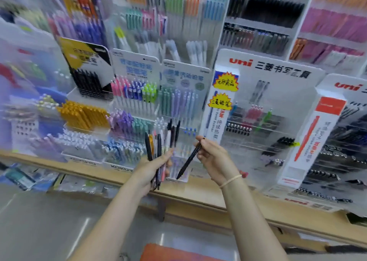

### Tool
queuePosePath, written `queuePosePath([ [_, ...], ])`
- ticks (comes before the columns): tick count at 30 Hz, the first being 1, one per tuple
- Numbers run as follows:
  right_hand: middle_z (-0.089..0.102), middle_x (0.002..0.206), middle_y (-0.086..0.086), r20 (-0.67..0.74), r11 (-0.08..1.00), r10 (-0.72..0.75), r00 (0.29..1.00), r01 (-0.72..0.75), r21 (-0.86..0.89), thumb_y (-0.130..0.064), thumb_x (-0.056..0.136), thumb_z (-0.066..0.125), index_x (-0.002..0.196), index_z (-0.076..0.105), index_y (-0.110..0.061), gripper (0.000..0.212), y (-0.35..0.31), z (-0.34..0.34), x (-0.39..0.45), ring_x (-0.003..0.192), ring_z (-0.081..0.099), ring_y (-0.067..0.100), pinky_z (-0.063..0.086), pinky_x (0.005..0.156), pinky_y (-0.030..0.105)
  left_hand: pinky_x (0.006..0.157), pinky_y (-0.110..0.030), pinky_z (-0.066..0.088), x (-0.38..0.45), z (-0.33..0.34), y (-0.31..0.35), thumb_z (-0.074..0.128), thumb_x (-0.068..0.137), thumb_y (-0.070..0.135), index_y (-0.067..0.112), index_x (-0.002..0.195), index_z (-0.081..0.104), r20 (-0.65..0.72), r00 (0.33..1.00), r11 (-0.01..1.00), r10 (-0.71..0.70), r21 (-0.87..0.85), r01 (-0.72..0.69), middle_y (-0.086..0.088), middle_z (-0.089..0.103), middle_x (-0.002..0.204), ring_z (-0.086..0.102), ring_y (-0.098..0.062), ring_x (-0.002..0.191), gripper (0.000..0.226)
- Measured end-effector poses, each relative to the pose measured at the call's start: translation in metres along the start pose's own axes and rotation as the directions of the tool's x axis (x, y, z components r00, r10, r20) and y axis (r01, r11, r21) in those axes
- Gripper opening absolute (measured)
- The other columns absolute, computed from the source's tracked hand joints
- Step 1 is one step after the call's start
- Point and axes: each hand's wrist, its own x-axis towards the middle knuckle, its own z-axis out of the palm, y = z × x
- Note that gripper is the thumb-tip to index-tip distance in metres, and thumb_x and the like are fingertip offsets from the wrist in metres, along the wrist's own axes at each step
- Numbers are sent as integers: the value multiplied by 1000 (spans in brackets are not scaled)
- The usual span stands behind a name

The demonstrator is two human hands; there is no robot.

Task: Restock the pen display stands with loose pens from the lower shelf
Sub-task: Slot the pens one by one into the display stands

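My left hand (156, 166) grips a bunch of loose pens (158, 141), black, orange, pink and white ones fanned upward. My right hand (212, 155) pinches a single black pen (188, 159) by its top end, tip slanting down to the left. That tip hangs just over a clear slot of the Kokuyo pen stand (178, 173) on the wooden shelf. Both hands are in front of the tiered clear display stands (139, 109) filled with coloured pens.
A white Uni display stand (264, 111) with partly filled rows stands to the right, another Uni stand (337, 141) beyond it. The wooden shelf edge (198, 193) runs across below. Packaged goods lie on the lower shelf (59, 181) at the left. An orange object (168, 252) sits at the bottom.
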Motion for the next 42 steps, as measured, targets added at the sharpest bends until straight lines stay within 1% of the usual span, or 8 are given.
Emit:
queuePosePath([
  [5, 73, 107, 13, 52, 967, -62, 997, 73, -245, -6, 94, 62, 109, 71, -2, 18, 42, 141, 44, 83, 67, 21, 57, 78, 30, 41, -23, 47, -8, -144, 46, 75, 81, 27, 7, 74, 67, -130, 991, 990, 16, -134, -33, -7, 62, 65, 58, -15, 46, 23],
  [7, 74, 102, 16, 76, 922, -113, 991, 133, -363, -3, 93, 63, 104, 73, -4, 15, 62, 194, 57, 82, 69, 26, 59, 81, 35, 43, -25, 49, -11, -189, 59, 80, 74, 29, 8, 71, 68, -178, 984, 980, 7, -196, -43, -10, 63, 66, 58, -17, 47, 25],
  [13, 73, 81, 10, 102, 803, -274, 956, 286, -523, 4, 91, 64, 88, 65, -8, 13, 99, 285, 93, 66, 71, 21, 59, 65, 27, 45, -25, 53, 0, -262, 80, 79, 68, 32, 1, 104, 70, -312, 950, 958, 10, -269, -99, -8, 71, 67, 66, -18, 50, 49],
  [17, 73, 85, 14, 95, 754, -355, 930, 345, -559, 1, 91, 65, 89, 67, -11, 12, 100, 305, 120, 76, 71, 25, 59, 72, 31, 47, -26, 52, 18, -285, 87, 79, 69, 35, 1, 103, 73, -330, 944, 952, -2, -290, -99, -9, 70, 70, 64, -19, 53, 48],
  [24, 68, 84, 13, 34, 743, -530, 847, 484, -461, 6, 91, 62, 91, 66, -8, 14, 79, 324, 178, 70, 67, 16, 56, 71, 27, 47, -25, 53, 56, -290, 135, 77, 77, 33, 3, 103, 72, -307, 951, 973, 29, -210, -97, -9, 71, 74, 63, -18, 54, 39],
  [31, 71, 83, 0, 121, 592, -609, 784, 550, -589, -3, 91, 66, 86, 66, -33, 30, 55, 322, 226, 80, 70, 24, 59, 79, 39, 57, -31, 53, 100, -274, 184, 79, 73, 43, 4, 103, 71, -279, 956, 995, 93, -8, -99, -8, 71, 78, 63, -18, 59, 50],
  [37, 69, 77, -3, 189, 462, -559, 808, 492, -738, -6, 92, 66, 95, 71, -12, 8, 50, 326, 237, 73, 69, 16, 59, 74, 38, 59, -31, 55, 127, -273, 205, 75, 73, 42, 8, 103, 73, -218, 972, 990, 89, 125, -63, -4, 73, 76, 64, -16, 57, 46],
  [42, 72, 81, 8, 111, 428, -501, 858, 357, -830, -8, 92, 66, 99, 71, -7, 8, 52, 345, 248, 67, 69, 22, 60, 72, 42, 43, -26, 49, 147, -288, 226, 75, 74, 36, 3, 106, 71, -64, 997, 991, 51, 129, -42, -8, 70, 74, 61, -16, 51, 46],
])
